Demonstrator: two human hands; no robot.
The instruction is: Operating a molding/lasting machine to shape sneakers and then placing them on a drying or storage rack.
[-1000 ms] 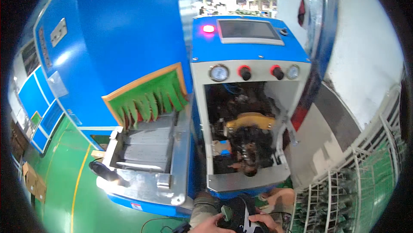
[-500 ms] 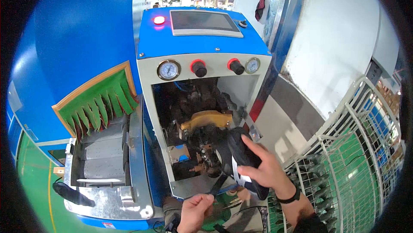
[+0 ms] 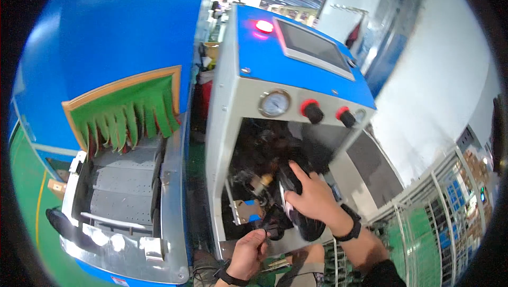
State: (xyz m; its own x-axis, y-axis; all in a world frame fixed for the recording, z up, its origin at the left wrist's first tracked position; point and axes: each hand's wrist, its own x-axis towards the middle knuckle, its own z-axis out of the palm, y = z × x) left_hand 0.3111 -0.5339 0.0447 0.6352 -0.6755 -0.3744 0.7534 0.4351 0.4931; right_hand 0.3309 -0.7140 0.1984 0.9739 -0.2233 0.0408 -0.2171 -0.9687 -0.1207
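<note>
My right hand grips a black shoe with a pale stripe along its side, fingers over its top and thumb on the near side. The shoe is tilted at the front opening of a blue and beige machine, its far end in front of the dark mechanism. Lower and to the left, my left hand is closed in a pinch on a thin black strip running up toward the shoe. Whether the strip belongs to the shoe, I cannot tell.
A metal conveyor with green curtain strips stands left; another black shoe rests at its near corner. Gauges, red-collared knobs and a screen top the machine. A white wire rack stands right.
The view has swung left, shifting the machine rightward and tilting it. The curved yellow part in the opening is now mostly out of sight. Both hands keep their holds.
</note>
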